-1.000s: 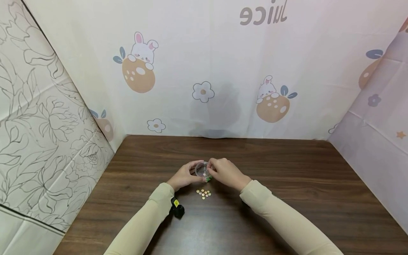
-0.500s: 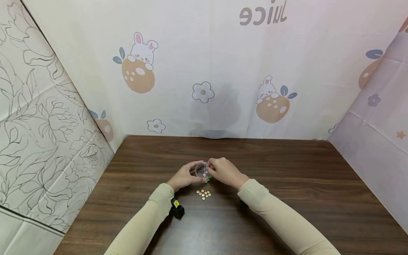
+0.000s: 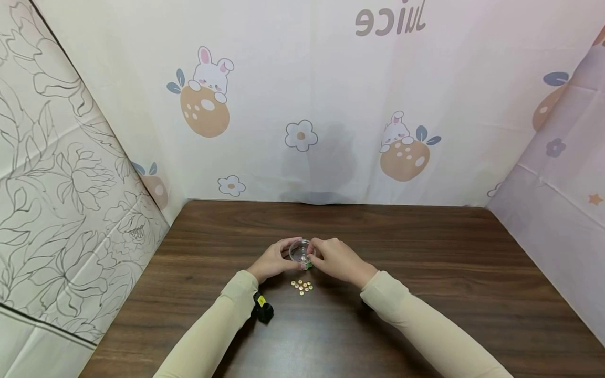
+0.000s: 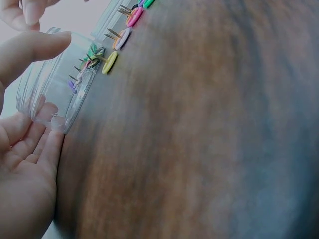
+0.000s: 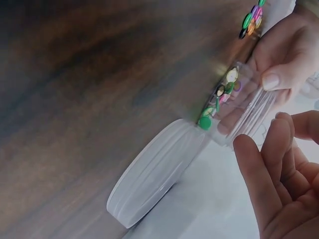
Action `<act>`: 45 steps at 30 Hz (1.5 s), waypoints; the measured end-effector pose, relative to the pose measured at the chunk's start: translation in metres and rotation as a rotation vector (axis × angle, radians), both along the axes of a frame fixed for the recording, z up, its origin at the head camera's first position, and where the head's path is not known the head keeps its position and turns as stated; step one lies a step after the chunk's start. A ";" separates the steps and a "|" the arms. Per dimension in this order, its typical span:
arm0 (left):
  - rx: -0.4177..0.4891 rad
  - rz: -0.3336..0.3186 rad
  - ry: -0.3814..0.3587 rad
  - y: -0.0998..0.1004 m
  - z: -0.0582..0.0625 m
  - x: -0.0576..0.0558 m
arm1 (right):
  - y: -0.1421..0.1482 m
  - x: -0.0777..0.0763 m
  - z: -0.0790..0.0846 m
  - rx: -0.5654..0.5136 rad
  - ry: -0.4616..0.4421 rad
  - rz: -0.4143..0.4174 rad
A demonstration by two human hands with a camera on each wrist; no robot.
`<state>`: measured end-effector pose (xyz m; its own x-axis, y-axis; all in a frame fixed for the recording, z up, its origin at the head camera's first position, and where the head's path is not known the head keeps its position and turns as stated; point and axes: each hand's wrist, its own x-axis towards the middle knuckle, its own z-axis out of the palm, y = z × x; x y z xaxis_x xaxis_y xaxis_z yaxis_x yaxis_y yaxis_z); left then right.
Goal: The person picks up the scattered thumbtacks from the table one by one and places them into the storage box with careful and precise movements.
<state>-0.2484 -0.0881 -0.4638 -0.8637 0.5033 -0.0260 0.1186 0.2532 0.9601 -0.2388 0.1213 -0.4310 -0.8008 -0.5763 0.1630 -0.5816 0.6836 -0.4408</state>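
Note:
My left hand [image 3: 275, 261] grips a small clear plastic jar [image 3: 296, 252] from its left side, fingers behind and thumb in front. In the right wrist view several coloured thumbtacks [image 5: 232, 75] lie at the bottom of the jar. My right hand [image 3: 337, 258] hovers at the jar's mouth with its fingers loosely bent. Between its thumb and forefinger no tack shows. Several more thumbtacks [image 3: 301, 286] lie loose on the table, on the near side of the jar. From the left wrist these loose tacks [image 4: 123, 38] show their points raised.
A round, translucent lid [image 5: 149, 174] lies near the jar in the right wrist view; the right hand hides it from the head camera. A black device with a yellow label [image 3: 263, 308] sits at the left wrist. Printed cloth [image 3: 264, 105] hangs behind the brown table [image 3: 425, 236].
My right hand has shifted slightly right, and its thumb and forefinger have parted over the jar's mouth. The left hand, jar and loose tacks stay where they were.

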 end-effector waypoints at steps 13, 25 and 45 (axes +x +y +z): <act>-0.008 -0.016 0.009 -0.001 0.004 0.001 | 0.001 0.017 -0.003 0.042 0.050 0.174; -0.010 -0.018 0.033 -0.001 0.002 -0.002 | -0.001 0.026 -0.009 0.139 -0.031 0.231; -0.007 -0.008 0.010 -0.001 -0.002 -0.001 | -0.005 0.033 -0.014 0.210 -0.002 0.164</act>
